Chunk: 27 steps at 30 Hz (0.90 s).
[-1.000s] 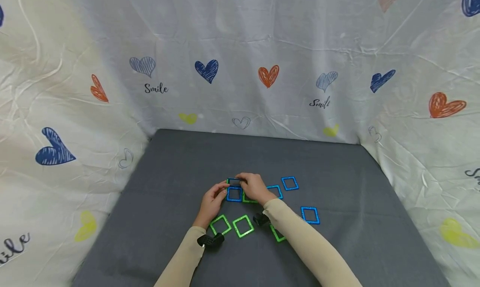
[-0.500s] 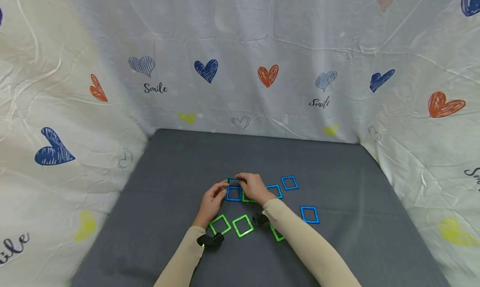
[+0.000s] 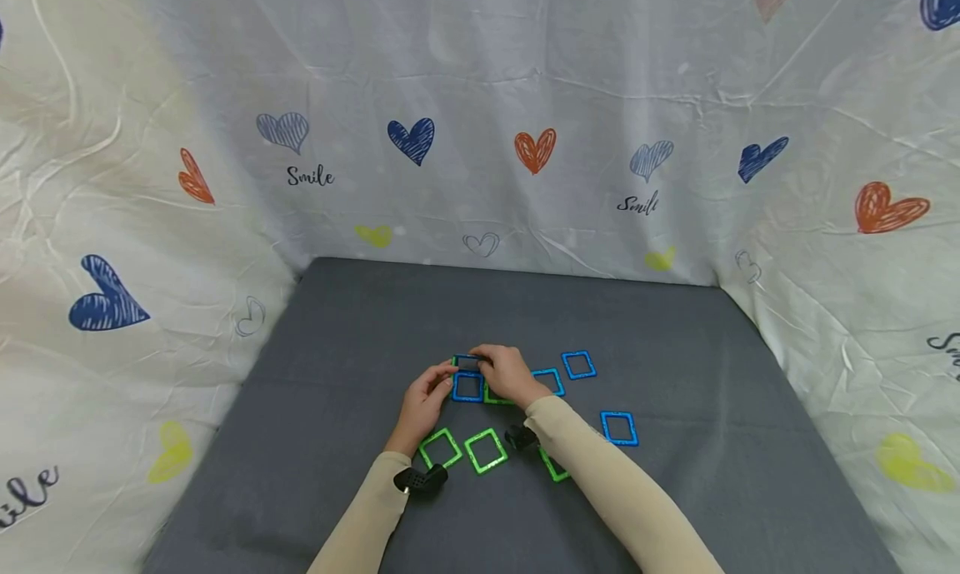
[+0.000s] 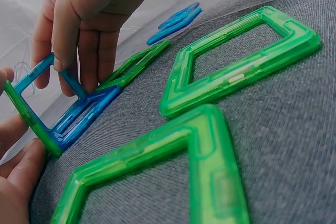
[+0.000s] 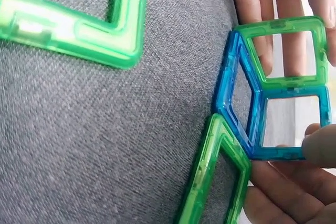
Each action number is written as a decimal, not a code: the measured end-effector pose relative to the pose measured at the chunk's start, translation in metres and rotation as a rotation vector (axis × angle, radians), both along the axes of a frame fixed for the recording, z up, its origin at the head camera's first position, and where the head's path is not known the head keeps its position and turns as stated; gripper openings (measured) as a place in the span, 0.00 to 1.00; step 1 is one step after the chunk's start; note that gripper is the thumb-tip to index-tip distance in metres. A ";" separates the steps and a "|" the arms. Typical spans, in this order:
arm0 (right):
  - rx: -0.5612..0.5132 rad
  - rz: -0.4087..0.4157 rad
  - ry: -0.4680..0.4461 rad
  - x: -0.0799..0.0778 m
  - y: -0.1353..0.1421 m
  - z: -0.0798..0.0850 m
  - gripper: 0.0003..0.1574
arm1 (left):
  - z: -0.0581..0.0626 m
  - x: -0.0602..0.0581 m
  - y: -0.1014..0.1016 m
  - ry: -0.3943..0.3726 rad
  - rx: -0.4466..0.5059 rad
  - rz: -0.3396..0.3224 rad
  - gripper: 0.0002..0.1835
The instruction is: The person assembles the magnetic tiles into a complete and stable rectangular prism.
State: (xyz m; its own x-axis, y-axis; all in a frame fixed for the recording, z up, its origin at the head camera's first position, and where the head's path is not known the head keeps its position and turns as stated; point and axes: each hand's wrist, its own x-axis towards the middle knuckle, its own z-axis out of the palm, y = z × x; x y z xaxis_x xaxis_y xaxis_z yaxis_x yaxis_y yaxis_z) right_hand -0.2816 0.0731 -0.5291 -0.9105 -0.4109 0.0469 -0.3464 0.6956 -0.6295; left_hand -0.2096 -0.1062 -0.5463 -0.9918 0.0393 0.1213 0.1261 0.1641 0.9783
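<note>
A blue square magnetic tile (image 3: pixel 468 400) lies flat at mid-table between the hands. A green tile (image 5: pixel 289 82) stands upright on its left edge, and a second blue tile (image 5: pixel 283 153) stands along its back edge, the two meeting at a corner. My left hand (image 3: pixel 420 403) holds the standing green tile, its fingers behind it in the right wrist view. My right hand (image 3: pixel 512 376) pinches the standing blue tile between thumb and fingers. A flat green tile (image 5: pixel 199 174) adjoins the flat blue one on the right, partly hidden by my right hand in the head view.
Nearer the front lie two loose green tiles, a left one (image 3: pixel 454 441) and a right one (image 3: pixel 493 466). Another green tile (image 3: pixel 553 470) is partly under my right forearm. Blue tiles (image 3: pixel 634 429) lie to the right, and a patterned curtain (image 3: pixel 480 199) surrounds the grey table (image 3: pixel 375 307).
</note>
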 end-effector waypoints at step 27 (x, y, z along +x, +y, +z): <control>-0.006 -0.062 -0.081 -0.006 0.050 0.011 0.23 | -0.024 -0.009 0.004 -0.050 -0.006 0.059 0.22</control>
